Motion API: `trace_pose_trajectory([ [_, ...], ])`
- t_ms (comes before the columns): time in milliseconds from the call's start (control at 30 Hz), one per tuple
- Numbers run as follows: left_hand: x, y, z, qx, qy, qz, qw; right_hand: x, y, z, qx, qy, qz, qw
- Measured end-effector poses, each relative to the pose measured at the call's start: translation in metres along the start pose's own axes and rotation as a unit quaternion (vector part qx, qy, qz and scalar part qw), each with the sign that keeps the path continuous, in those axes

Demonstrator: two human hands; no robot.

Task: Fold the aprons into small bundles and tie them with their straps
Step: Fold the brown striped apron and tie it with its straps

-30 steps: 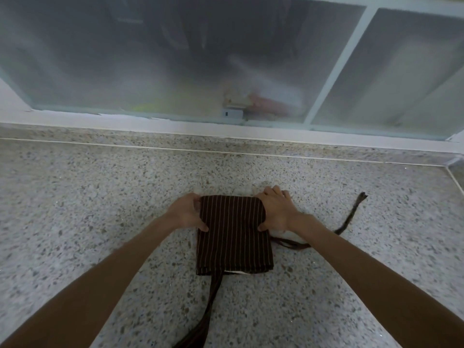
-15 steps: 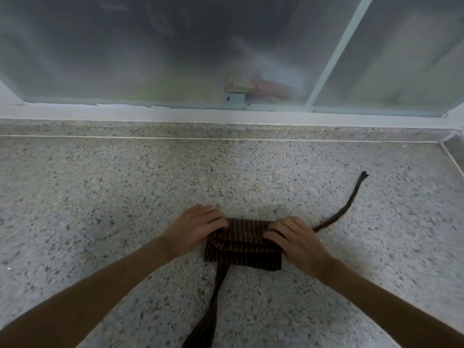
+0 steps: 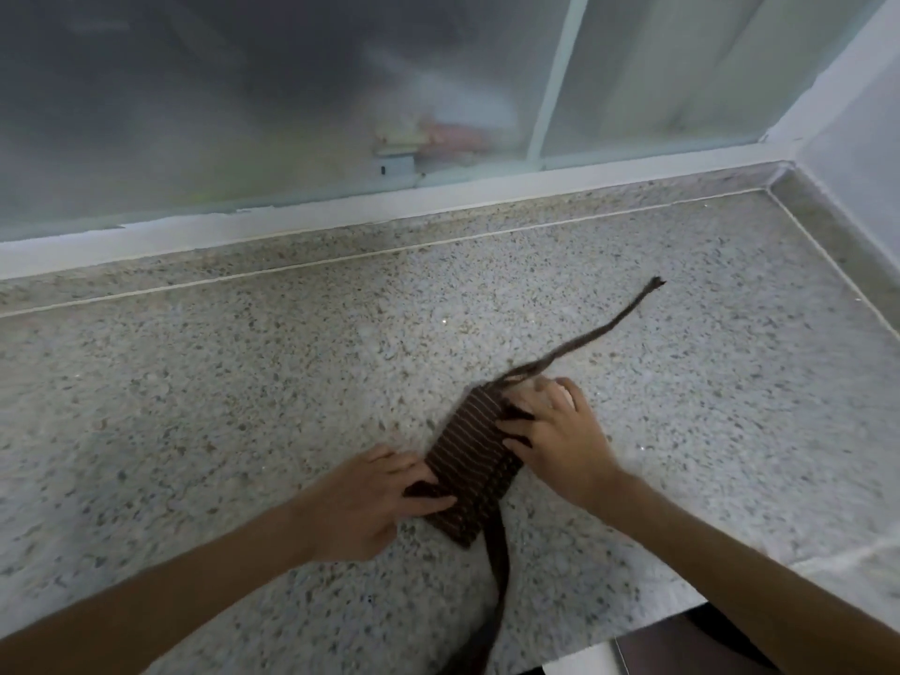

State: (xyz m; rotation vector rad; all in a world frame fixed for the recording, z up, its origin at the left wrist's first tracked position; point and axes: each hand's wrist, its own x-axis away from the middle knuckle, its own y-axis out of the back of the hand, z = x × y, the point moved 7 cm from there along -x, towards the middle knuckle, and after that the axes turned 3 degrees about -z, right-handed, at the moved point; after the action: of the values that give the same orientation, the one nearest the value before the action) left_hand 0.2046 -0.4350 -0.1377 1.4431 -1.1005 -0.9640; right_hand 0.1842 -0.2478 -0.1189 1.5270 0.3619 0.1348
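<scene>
A dark brown striped apron [image 3: 475,462] lies folded into a small, narrow bundle set diagonally on the speckled stone counter [image 3: 243,406]. My left hand [image 3: 372,501] pinches the bundle's near-left end between thumb and fingers. My right hand [image 3: 557,443] rests on its far-right side with the fingers spread; the fingertips are blurred. One strap [image 3: 609,333] runs from the bundle's far end up and to the right across the counter. A second strap [image 3: 494,591] trails from the near end over the counter's front edge.
A frosted sliding window [image 3: 292,99] with a white sill [image 3: 341,207] runs along the back of the counter. A white wall [image 3: 857,138] closes the right side. The counter's front edge [image 3: 633,621] is at the lower right, with dark floor below.
The bundle has been turned from lying crosswise to lying diagonally. Both hands shifted with it, the right hand farther away and the left nearer. My view swung to the left.
</scene>
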Motion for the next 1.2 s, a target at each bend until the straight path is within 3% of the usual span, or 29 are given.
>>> trace_pose_trajectory([
  [100,-0.013,-0.005,-0.020,0.071,0.009,0.023,0.997,-0.022,0.002,0.005,-0.023,0.015,0.028,0.999],
  [233,-0.033,0.007,-0.009,0.134,0.030,-0.018,0.990,-0.016,0.003,0.028,-0.041,0.101,0.048,0.993],
  [300,-0.035,0.007,0.006,0.111,0.053,-0.025,0.992,0.000,-0.001,0.028,-0.081,0.078,0.058,0.992],
  [400,-0.035,0.002,0.010,0.101,0.058,-0.012,0.993,0.036,0.000,0.016,-0.199,-0.056,0.079,0.975],
  [500,-0.030,-0.004,0.014,0.098,0.068,-0.009,0.993,0.073,0.005,0.030,-0.225,-0.018,0.119,0.967],
  [600,-0.028,-0.008,0.012,0.076,0.075,-0.034,0.994,0.099,-0.010,0.040,-0.165,0.010,0.198,0.966],
  [767,-0.030,-0.002,-0.004,0.003,0.050,-0.107,0.993,0.096,-0.013,0.036,-0.128,0.015,0.114,0.985],
  [867,-0.032,0.006,-0.003,0.026,0.106,-0.132,0.985,0.090,-0.010,0.032,-0.158,-0.037,0.086,0.983],
  [933,-0.034,0.011,0.001,0.092,0.195,-0.131,0.968,0.081,-0.008,0.025,-0.220,-0.104,0.060,0.968],
  [1033,-0.038,0.011,0.016,0.179,0.356,-0.121,0.909,0.063,-0.009,0.011,-0.274,-0.235,0.028,0.932],
  [1200,-0.040,0.003,0.035,0.297,0.494,-0.190,0.795,0.036,-0.014,-0.005,-0.218,-0.389,0.004,0.895],
])
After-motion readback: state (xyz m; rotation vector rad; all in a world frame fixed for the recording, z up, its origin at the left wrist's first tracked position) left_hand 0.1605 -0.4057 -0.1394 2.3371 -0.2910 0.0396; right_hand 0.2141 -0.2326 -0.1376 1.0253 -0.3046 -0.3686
